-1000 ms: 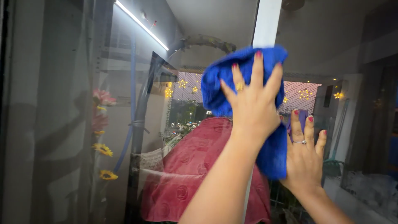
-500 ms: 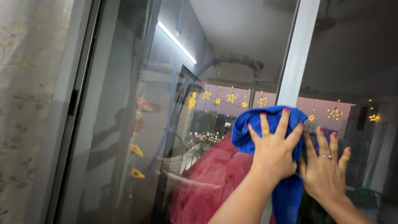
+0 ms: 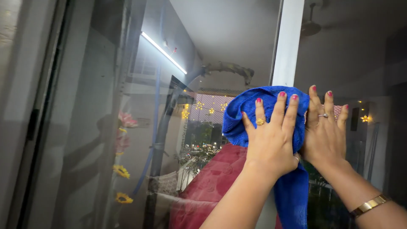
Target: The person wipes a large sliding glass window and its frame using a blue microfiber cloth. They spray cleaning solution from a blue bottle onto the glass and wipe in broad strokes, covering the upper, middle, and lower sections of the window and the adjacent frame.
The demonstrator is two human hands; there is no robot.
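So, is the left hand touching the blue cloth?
Touching. The head view shows the left hand spread flat on the blue cloth, fingers pressing it against the glass, no gap.

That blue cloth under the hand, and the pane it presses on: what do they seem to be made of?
The blue cloth looks like soft microfibre or terry: matte and fuzzy, hanging in limp folds under the left hand. The pane appears to be glass: smooth and glossy, mirroring a strip light and showing lights beyond. The right hand lies flat beside the cloth.
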